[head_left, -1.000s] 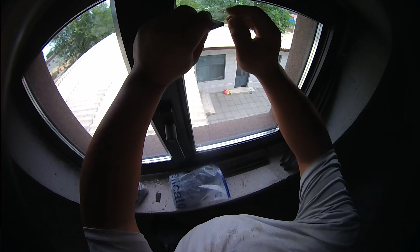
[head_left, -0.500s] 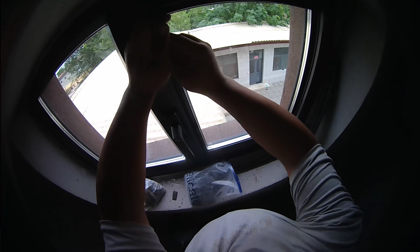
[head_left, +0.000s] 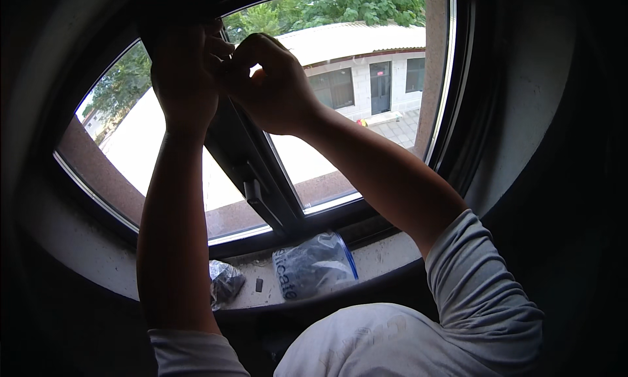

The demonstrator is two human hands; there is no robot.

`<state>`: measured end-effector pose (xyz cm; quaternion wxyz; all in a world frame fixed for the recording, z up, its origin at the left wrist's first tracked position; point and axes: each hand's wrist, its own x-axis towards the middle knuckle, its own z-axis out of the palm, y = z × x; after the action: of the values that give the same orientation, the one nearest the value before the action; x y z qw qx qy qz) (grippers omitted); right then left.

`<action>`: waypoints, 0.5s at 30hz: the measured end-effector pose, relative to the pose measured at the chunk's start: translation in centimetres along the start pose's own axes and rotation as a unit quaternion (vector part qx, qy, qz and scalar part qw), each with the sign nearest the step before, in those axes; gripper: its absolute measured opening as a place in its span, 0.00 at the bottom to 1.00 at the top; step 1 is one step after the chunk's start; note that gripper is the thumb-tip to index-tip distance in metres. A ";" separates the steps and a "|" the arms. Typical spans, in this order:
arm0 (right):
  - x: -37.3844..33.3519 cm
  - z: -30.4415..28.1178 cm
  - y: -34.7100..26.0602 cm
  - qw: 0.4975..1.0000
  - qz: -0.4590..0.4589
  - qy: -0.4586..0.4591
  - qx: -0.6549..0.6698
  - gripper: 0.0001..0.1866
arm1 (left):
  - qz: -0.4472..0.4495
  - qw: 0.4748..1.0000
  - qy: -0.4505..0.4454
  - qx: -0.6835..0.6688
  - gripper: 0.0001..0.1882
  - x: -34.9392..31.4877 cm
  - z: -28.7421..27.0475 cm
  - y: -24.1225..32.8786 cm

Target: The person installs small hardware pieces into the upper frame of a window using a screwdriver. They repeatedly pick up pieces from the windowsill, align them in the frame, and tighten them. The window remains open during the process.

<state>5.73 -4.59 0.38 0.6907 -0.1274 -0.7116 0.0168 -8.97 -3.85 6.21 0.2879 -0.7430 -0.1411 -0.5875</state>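
Both my arms reach up to the dark window frame (head_left: pixel 229 138), where its upright bar stands between two panes. My left hand (head_left: pixel 186 79) is raised against the upper part of that bar, mostly in shadow. Its fingers look curled, and what they hold, if anything, is hidden. Right beside it, my right hand (head_left: pixel 275 82) is bent at the wrist with thumb and forefinger pinched together close to the left fingertips. Whatever sits in that pinch is too small and dark to make out. Lower on the bar is a window handle (head_left: pixel 253 192), touched by neither hand.
On the pale sill (head_left: pixel 386 251) lie a clear zip bag (head_left: pixel 314 266) with dark contents, a small dark rectangular piece (head_left: pixel 259 285) and a crumpled clear bag (head_left: pixel 226 284) partly behind my left forearm. Beyond the glass stands a low white building (head_left: pixel 356 82).
Both hands have shifted slightly left in the picture. My right hand has turned, its fingers now bent into a visible pinch and a gap showing inside them. The view has also moved a little.
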 end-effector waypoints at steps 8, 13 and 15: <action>0.3 -6.0 0.5 0.997 0.029 -0.007 -0.075 0.13 | -0.259 0.957 -0.053 -0.118 0.16 1.3 -1.5 1.3; 0.6 -8.6 3.3 0.973 -0.118 0.017 -0.199 0.13 | -0.276 0.941 -0.028 -0.192 0.27 2.1 -1.2 1.5; 0.2 -8.3 3.3 0.983 -0.066 0.038 -0.165 0.11 | -0.297 0.926 -0.032 -0.230 0.26 2.0 -1.3 0.8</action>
<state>14.49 -2.61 0.34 0.6861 -0.1932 -0.6850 -0.1510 -9.00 -5.56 8.11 -0.0830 -0.7313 -0.2255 -0.6383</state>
